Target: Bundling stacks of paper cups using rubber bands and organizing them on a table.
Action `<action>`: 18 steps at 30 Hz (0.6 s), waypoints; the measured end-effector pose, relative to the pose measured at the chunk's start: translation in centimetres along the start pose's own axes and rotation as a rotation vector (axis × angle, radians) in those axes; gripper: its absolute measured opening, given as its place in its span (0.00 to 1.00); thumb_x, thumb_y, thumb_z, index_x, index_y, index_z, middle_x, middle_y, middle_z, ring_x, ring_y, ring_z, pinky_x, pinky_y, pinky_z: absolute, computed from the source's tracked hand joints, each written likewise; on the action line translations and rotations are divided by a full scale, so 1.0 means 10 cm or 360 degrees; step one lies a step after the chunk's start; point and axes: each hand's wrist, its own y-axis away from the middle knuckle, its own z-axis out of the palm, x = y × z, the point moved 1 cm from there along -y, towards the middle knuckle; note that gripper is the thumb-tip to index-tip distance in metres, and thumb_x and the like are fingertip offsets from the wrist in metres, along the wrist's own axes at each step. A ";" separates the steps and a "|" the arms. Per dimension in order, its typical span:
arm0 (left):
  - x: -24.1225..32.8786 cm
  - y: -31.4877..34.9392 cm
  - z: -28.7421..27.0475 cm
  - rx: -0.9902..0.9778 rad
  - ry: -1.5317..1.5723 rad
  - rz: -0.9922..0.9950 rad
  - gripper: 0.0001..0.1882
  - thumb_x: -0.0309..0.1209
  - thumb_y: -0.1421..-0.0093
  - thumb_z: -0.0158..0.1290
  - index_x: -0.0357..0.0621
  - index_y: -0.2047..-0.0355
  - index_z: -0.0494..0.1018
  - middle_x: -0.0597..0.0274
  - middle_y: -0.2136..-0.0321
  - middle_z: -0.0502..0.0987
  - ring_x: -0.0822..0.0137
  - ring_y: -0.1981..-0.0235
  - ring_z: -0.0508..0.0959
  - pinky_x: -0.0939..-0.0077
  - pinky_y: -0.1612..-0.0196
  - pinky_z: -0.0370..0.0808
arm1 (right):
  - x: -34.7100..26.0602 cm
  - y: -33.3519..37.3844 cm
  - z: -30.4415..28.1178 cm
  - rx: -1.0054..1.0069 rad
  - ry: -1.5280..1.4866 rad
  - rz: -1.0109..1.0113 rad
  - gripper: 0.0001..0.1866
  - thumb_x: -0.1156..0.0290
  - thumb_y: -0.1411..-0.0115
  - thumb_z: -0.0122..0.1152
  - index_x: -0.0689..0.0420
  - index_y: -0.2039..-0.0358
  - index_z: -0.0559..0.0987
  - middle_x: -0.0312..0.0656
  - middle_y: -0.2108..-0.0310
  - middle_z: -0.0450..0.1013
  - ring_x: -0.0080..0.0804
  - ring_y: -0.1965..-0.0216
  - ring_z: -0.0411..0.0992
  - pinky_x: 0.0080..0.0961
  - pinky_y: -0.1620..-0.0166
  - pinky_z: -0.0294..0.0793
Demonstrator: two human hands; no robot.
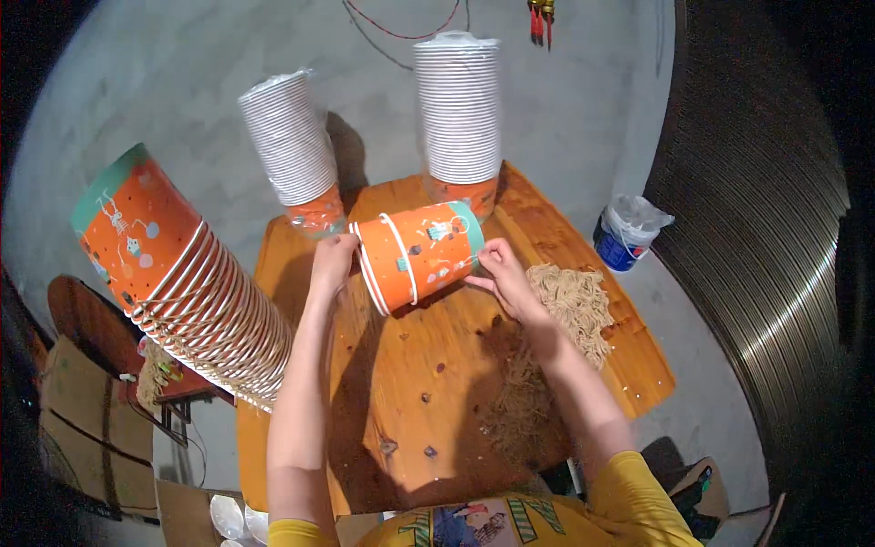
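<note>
Noodles (572, 305) lie in a pale heap on the wooden surface (428, 383), just beside the right hand (509, 278). A long cup stack (196, 287) leans at the far left of the left hand (333, 260). Both hands hold orange cups (417, 255) lying sideways between them: left fingers (344, 242) curl on the rim, right fingers (483, 255) press the base end, each narrowly closed on the cups. Beyond the fingers stand two wrapped stacks (292, 150), and a white tub (624, 235) sits on the floor (182, 82).

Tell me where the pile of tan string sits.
The pile of tan string lies on the wooden table, right side of the head view, beside the right hand.
</note>
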 end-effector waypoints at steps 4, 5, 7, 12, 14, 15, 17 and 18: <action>0.28 -0.18 -0.07 0.0238 -0.0643 0.0260 0.18 0.37 0.48 0.46 0.30 0.83 0.71 0.54 0.88 0.70 0.65 0.83 0.73 0.67 0.78 0.68 | 0.13 0.00 -0.17 0.0078 -0.0416 0.0003 0.06 0.67 0.36 0.47 0.52 0.61 0.63 0.36 0.58 0.65 0.27 0.56 0.67 0.44 0.53 0.74; 0.21 -0.34 -0.20 0.0268 -0.0787 0.0319 0.18 0.36 0.48 0.46 0.28 0.78 0.71 0.44 0.83 0.74 0.56 0.78 0.77 0.61 0.73 0.70 | 0.16 0.00 -0.18 0.0127 -0.0584 -0.0009 0.09 0.67 0.36 0.47 0.53 0.59 0.61 0.39 0.56 0.65 0.32 0.54 0.67 0.46 0.52 0.73; 0.37 -0.33 -0.04 0.0240 -0.0990 0.0357 0.17 0.36 0.48 0.46 0.28 0.74 0.71 0.41 0.79 0.75 0.51 0.74 0.77 0.60 0.69 0.71 | 0.23 0.01 -0.35 0.0198 -0.0613 -0.0027 0.10 0.66 0.36 0.46 0.53 0.58 0.60 0.41 0.54 0.65 0.37 0.51 0.67 0.50 0.51 0.72; 0.58 -0.31 0.24 0.0202 -0.1620 0.0447 0.16 0.34 0.47 0.48 0.31 0.66 0.67 0.35 0.68 0.75 0.41 0.63 0.75 0.51 0.58 0.71 | 0.27 0.00 -0.46 0.0352 -0.0926 -0.0045 0.13 0.64 0.35 0.44 0.55 0.53 0.60 0.43 0.49 0.63 0.42 0.48 0.65 0.50 0.48 0.70; 0.56 -0.28 0.30 0.0142 -0.1680 0.0508 0.14 0.33 0.47 0.47 0.33 0.66 0.67 0.36 0.68 0.75 0.41 0.63 0.76 0.50 0.60 0.71 | 0.30 -0.02 -0.46 0.0361 -0.1004 -0.0036 0.14 0.64 0.35 0.44 0.55 0.52 0.61 0.43 0.48 0.63 0.42 0.48 0.65 0.50 0.47 0.68; 0.54 -0.27 0.34 0.0154 -0.1683 0.0477 0.14 0.33 0.47 0.49 0.33 0.66 0.65 0.37 0.68 0.75 0.42 0.63 0.76 0.50 0.60 0.71 | 0.32 -0.03 -0.47 0.0380 -0.1075 -0.0027 0.15 0.64 0.35 0.44 0.56 0.51 0.61 0.43 0.47 0.62 0.43 0.47 0.64 0.51 0.46 0.67; 0.50 -0.28 0.34 0.0179 -0.1675 0.0512 0.14 0.33 0.47 0.49 0.33 0.67 0.65 0.38 0.67 0.75 0.42 0.63 0.76 0.51 0.60 0.71 | 0.35 -0.05 -0.49 0.0382 -0.1110 -0.0036 0.15 0.64 0.35 0.43 0.56 0.51 0.62 0.42 0.47 0.63 0.43 0.47 0.64 0.51 0.45 0.67; 0.50 -0.28 0.35 0.0202 -0.1663 0.0548 0.14 0.33 0.47 0.50 0.34 0.67 0.65 0.39 0.67 0.75 0.43 0.63 0.76 0.51 0.60 0.71 | 0.37 -0.06 -0.51 0.0386 -0.1141 -0.0046 0.15 0.64 0.34 0.43 0.56 0.51 0.62 0.42 0.46 0.63 0.43 0.46 0.63 0.52 0.45 0.66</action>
